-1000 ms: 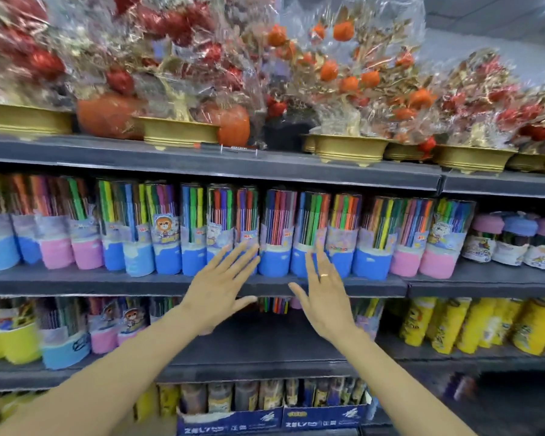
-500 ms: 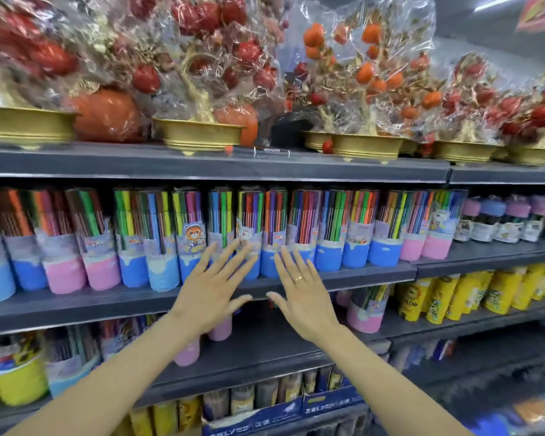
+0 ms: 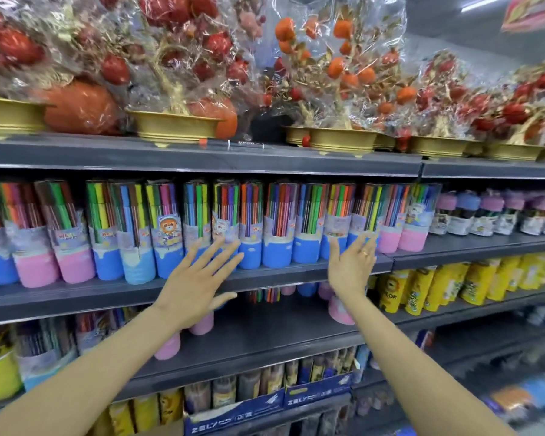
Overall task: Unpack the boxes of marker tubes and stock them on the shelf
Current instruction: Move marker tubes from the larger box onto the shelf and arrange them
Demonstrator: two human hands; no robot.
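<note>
A long row of clear marker tubes (image 3: 277,225) with blue or pink bases stands along the front of the middle shelf (image 3: 265,278). My left hand (image 3: 195,284) is spread flat, fingertips against the blue bases near the row's middle. My right hand (image 3: 351,265), a ring on one finger, has straight fingers touching the blue tubes further right. Neither hand holds a tube. More marker tubes (image 3: 202,322) stand on the shelf below, partly hidden by my left hand and arm.
Wrapped fruit ornaments in gold bowls (image 3: 177,127) fill the top shelf. Small pink- and blue-capped tubs (image 3: 485,215) sit right of the markers, yellow tubes (image 3: 438,284) below them. Blue display boxes (image 3: 265,407) of dark tubes stand on the bottom shelf.
My right hand has slid right along the row, away from my left hand. The view has shifted so the shelves appear further left.
</note>
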